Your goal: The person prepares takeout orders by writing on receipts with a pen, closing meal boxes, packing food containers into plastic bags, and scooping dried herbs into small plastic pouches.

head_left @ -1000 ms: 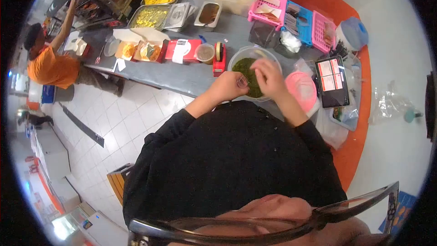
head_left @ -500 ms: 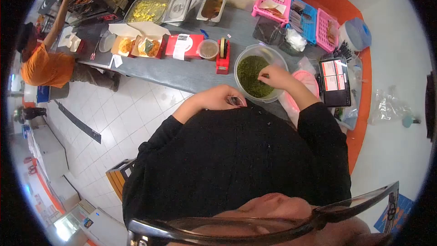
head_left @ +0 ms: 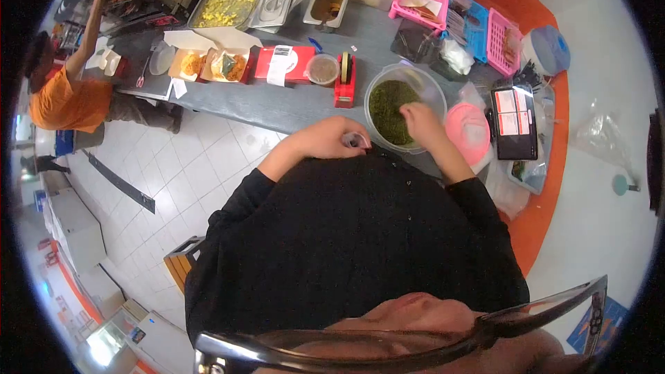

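My left hand [head_left: 339,138] is wrapped round a small clear plastic cup [head_left: 355,140], close to my black top at the table's edge. My right hand [head_left: 420,123] reaches over a round clear tub [head_left: 440,90] of green chopped herbs [head_left: 391,105]. Its fingertips are pinched together at the herbs, and what they hold, if anything, is too small to name. Left of the tub stands a red tape dispenser [head_left: 344,86], beside a lidded round container [head_left: 322,69]. A pink round lid [head_left: 467,133] lies to the right of the tub.
Open food boxes [head_left: 228,69] and a red box [head_left: 298,62] stand on the grey table [head_left: 263,107]. Metal trays [head_left: 225,8] and pink [head_left: 504,45] and blue baskets [head_left: 467,26] line the back. A tablet [head_left: 514,121] is at right. Another person [head_left: 69,100] stands far left.
My right hand moved from above the tub, near my left hand, down to the herbs. My left hand drew back from the tub's rim with the cup. The view shifted slightly.
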`<state>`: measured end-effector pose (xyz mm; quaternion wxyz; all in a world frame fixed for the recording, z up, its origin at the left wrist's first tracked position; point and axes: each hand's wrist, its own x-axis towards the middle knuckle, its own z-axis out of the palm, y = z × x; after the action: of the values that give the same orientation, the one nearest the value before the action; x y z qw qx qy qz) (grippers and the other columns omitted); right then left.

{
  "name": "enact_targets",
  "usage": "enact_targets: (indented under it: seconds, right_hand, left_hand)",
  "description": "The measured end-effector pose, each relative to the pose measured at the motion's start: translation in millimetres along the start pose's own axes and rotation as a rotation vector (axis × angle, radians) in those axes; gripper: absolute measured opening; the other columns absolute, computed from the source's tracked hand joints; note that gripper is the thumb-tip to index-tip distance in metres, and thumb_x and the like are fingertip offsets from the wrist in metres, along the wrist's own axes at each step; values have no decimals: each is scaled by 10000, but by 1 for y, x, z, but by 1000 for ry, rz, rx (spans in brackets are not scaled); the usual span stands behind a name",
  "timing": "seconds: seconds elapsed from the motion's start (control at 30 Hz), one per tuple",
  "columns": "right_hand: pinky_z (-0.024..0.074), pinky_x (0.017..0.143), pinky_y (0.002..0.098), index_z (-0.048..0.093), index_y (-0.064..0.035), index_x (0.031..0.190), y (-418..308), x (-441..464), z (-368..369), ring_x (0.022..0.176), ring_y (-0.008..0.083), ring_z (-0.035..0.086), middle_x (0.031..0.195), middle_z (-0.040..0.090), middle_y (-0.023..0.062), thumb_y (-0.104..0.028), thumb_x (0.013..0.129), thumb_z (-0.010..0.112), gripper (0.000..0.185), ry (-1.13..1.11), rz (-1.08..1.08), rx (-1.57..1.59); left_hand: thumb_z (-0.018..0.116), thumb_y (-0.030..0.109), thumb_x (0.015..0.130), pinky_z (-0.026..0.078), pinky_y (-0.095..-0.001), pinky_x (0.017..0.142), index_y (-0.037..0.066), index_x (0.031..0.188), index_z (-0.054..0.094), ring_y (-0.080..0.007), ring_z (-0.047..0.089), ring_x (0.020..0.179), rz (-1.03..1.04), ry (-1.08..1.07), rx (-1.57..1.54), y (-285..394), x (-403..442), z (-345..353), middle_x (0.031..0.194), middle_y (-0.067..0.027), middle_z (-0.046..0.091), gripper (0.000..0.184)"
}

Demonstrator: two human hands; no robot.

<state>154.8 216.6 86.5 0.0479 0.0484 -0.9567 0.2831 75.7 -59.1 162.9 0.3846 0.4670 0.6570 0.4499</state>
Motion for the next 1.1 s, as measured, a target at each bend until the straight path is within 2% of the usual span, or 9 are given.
enact_targets:
  seconds: [0.13, 0.2, 0.23, 0.3, 0.4, 0.57, 0.73, 0.87, 1.1]
  right_hand:
    - [487, 775, 400, 658, 1, 947, -30, -14, -7, 854, 338, 619, 920, 655, 165, -106, 907, 513, 185, -44, 113, 165]
    - [488, 698, 330, 651, 4, 961, -30, -19, -10, 747, 227, 623, 873, 655, 132, -150, 951, 502, 214, -32, 305, 362]
    - [488, 698, 330, 651, 4, 961, -24, -21, -8, 747, 227, 623, 873, 655, 132, -150, 951, 502, 214, -31, 309, 362]
    - [461, 632, 254, 641, 0, 997, -3, -23, -3, 664, 107, 560, 819, 630, 77, -207, 994, 475, 265, 9, 540, 709]
    - [436, 611, 217, 626, -1, 1036, -8, -24, -19, 649, 60, 510, 790, 601, 41, -227, 1014, 444, 291, 112, 572, 882]
    - [422, 613, 211, 617, 7, 1046, 14, -35, -38, 653, 81, 509, 812, 599, 49, -234, 1013, 447, 297, 237, 645, 1112]
    - [418, 620, 229, 605, 35, 1035, 32, -50, -53, 673, 120, 518, 820, 598, 73, -232, 1002, 473, 299, 404, 505, 1423]
    - [425, 634, 234, 601, 40, 1035, 33, -57, -70, 695, 129, 528, 835, 599, 79, -229, 999, 478, 298, 443, 471, 1444]
    - [433, 640, 232, 612, 24, 1035, 11, -54, -100, 698, 110, 529, 807, 605, 61, -234, 1006, 465, 299, 449, 432, 1350]
  left_hand:
    - [697, 91, 784, 502, -321, 808, 33, 964, 667, -211, 656, 878, 28, 144, 69, -7, -3, -9, 934, -97, 685, 192]
    - [698, 103, 771, 502, -319, 796, 27, 958, 671, -207, 660, 867, 33, 161, 82, -13, -2, -12, 911, -98, 689, 203]
    - [699, 115, 758, 502, -318, 785, 21, 952, 675, -203, 663, 856, 37, 180, 102, -14, -1, -13, 888, -98, 693, 217]
    - [701, 119, 757, 501, -317, 780, 20, 941, 675, -202, 664, 851, 42, 194, 127, -14, 2, -13, 878, -101, 692, 211]
    - [703, 119, 762, 499, -315, 794, 23, 929, 671, -205, 659, 864, -17, 218, 131, -17, 9, -12, 878, -107, 685, 195]
    - [706, 114, 763, 502, -315, 797, 22, 904, 667, -203, 657, 853, -68, 301, 119, -6, 28, -9, 859, -109, 677, 173]
    - [717, 150, 744, 521, -342, 743, 26, 879, 678, -245, 675, 784, -100, 353, 291, 2, 55, -4, 817, -131, 686, 188]
    - [728, 181, 721, 523, -355, 738, 21, 872, 682, -271, 676, 786, -122, 377, 442, 5, 81, 3, 809, -144, 687, 224]
    - [778, 276, 664, 514, -368, 736, 11, 886, 681, -299, 667, 775, -246, 141, 474, 15, 128, 9, 813, -165, 683, 359]
